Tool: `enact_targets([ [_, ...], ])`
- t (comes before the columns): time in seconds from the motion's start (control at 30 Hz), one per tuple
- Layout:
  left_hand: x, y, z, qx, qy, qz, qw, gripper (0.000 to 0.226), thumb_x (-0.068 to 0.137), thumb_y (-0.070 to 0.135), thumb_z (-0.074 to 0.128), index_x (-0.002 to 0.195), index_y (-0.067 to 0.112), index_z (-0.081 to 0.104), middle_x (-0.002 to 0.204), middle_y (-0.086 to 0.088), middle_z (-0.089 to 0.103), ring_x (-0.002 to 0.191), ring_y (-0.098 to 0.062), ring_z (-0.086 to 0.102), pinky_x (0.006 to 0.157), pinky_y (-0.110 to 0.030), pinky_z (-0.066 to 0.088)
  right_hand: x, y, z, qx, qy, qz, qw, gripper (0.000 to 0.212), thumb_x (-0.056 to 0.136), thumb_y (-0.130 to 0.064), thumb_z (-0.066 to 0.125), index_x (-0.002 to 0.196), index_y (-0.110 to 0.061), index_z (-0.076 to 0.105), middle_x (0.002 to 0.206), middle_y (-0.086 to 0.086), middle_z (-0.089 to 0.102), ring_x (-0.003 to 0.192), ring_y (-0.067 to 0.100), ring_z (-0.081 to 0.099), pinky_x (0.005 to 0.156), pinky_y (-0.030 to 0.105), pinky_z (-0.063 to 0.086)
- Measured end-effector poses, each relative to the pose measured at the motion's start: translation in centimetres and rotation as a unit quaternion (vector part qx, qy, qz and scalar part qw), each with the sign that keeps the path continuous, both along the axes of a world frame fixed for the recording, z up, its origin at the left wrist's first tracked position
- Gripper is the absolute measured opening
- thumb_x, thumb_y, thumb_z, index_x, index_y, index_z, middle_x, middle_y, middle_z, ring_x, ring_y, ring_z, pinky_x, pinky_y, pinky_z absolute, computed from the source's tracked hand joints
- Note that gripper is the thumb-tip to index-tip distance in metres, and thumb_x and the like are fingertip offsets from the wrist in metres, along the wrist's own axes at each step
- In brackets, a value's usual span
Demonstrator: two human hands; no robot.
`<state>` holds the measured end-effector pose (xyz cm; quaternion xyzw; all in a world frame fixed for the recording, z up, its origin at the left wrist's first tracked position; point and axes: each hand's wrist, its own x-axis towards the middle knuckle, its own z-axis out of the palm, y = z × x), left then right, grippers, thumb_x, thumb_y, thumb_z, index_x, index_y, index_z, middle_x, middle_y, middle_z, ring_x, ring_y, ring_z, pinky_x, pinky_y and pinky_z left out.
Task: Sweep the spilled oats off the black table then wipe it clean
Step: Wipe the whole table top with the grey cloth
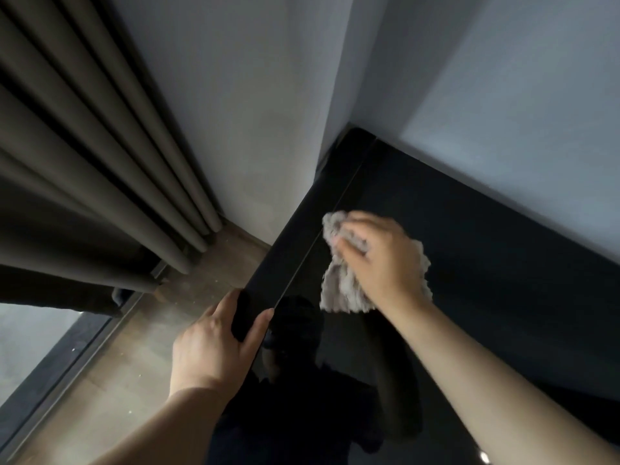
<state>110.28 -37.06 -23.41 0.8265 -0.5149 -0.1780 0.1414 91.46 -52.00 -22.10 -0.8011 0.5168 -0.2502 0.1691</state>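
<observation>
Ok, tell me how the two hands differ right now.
The right hand presses a beige cloth flat on the black table, fingers spread over it; the left hand holds no cloth. It grips the table's left edge, thumb on top. The right lies farther in. Both are bare and touch the table.

I seem to be in a room of a home, in a corner by a window. Heavy grey-brown pleated curtains hang to a brown wooden floor beside a dark-framed glass pane, plain pale grey plastered walls meet here, and a glossy black table stands against them.
</observation>
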Motion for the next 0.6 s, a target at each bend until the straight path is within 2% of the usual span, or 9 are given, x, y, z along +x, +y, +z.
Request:
enact_targets([
  [0.1, 0.1, 0.1, 0.2, -0.004, 0.001, 0.002, 1.000, 0.062, 0.085, 0.072, 0.042, 0.112, 0.021, 0.064, 0.085, -0.001, 0.071, 0.068, -0.027, 0.067, 0.055, -0.025, 0.039, -0.7, -5.4, 0.4, -0.026, -0.003, -0.113, 0.993, 0.026, 0.089, -0.030, 0.061, 0.111, -0.019, 0.068, 0.114, -0.004, 0.067, 0.105, 0.017, 0.059, 0.087, 0.031, 0.049],
  [0.17, 0.2, 0.0, 0.4, 0.001, 0.015, 0.008, 1.000, 0.062, 0.082, 0.070, 0.042, 0.115, 0.022, 0.062, 0.089, -0.001, 0.070, 0.075, -0.027, 0.066, 0.058, -0.026, 0.038, 0.2, -8.7, -0.1, -0.003, 0.025, -0.185, 0.982, 0.023, 0.090, -0.031, 0.058, 0.106, -0.018, 0.068, 0.108, -0.004, 0.068, 0.104, 0.024, 0.057, 0.078, 0.034, 0.047],
  [0.23, 0.5, -0.1, 0.2, 0.010, 0.022, 0.004, 1.000, 0.064, 0.080, 0.069, 0.039, 0.119, 0.024, 0.060, 0.092, 0.000, 0.068, 0.078, -0.026, 0.065, 0.060, -0.027, 0.039, 2.4, -8.3, -0.7, -0.002, 0.087, -0.213, 0.973, 0.021, 0.091, -0.031, 0.058, 0.105, -0.020, 0.067, 0.109, -0.003, 0.067, 0.103, 0.026, 0.055, 0.075, 0.035, 0.045],
  [0.3, 0.6, -0.1, 0.1, 0.018, 0.024, -0.004, 1.000, 0.068, 0.079, 0.072, 0.032, 0.122, 0.025, 0.057, 0.097, 0.000, 0.068, 0.082, -0.026, 0.065, 0.061, -0.029, 0.043, 3.6, -5.0, -0.8, -0.018, 0.095, -0.171, 0.981, 0.020, 0.089, -0.027, 0.061, 0.106, -0.020, 0.067, 0.111, -0.003, 0.067, 0.101, 0.025, 0.056, 0.074, 0.036, 0.047],
  [0.4, 0.6, 0.0, 0.0, 0.025, 0.033, -0.011, 0.999, 0.076, 0.078, 0.075, 0.025, 0.129, 0.026, 0.051, 0.107, 0.000, 0.067, 0.092, -0.025, 0.064, 0.067, -0.031, 0.047, 3.6, 1.0, -0.4, -0.024, 0.062, -0.084, 0.994, 0.024, 0.084, -0.023, 0.068, 0.108, -0.019, 0.070, 0.113, -0.005, 0.068, 0.097, 0.020, 0.058, 0.074, 0.028, 0.047],
  [0.47, 0.7, 0.1, -0.2, 0.031, 0.038, -0.011, 0.999, 0.073, 0.082, 0.073, 0.027, 0.133, 0.026, 0.049, 0.112, 0.000, 0.066, 0.097, -0.024, 0.063, 0.070, -0.031, 0.047, 3.2, 3.8, 0.1, 0.009, 0.037, -0.045, 0.998, 0.026, 0.084, -0.025, 0.070, 0.109, -0.020, 0.071, 0.115, -0.008, 0.068, 0.099, 0.016, 0.059, 0.080, 0.024, 0.047],
  [0.53, 0.9, 0.0, -0.4, 0.034, 0.045, -0.013, 0.998, 0.069, 0.085, 0.070, 0.026, 0.132, 0.026, 0.049, 0.112, 0.000, 0.065, 0.098, -0.024, 0.062, 0.070, -0.031, 0.045, 2.5, 3.6, 0.7, 0.032, -0.009, -0.062, 0.997, 0.027, 0.084, -0.026, 0.071, 0.111, -0.020, 0.071, 0.115, -0.008, 0.068, 0.103, 0.014, 0.059, 0.087, 0.025, 0.047],
  [0.6, 1.1, 0.0, -0.6, 0.030, 0.058, -0.016, 0.998, 0.067, 0.085, 0.069, 0.021, 0.126, 0.027, 0.051, 0.106, 0.002, 0.065, 0.092, -0.021, 0.062, 0.066, -0.029, 0.042, 1.6, 1.1, 0.7, -0.010, -0.009, -0.122, 0.992, 0.027, 0.086, -0.025, 0.068, 0.113, -0.020, 0.069, 0.116, -0.006, 0.067, 0.107, 0.014, 0.059, 0.092, 0.025, 0.044],
])
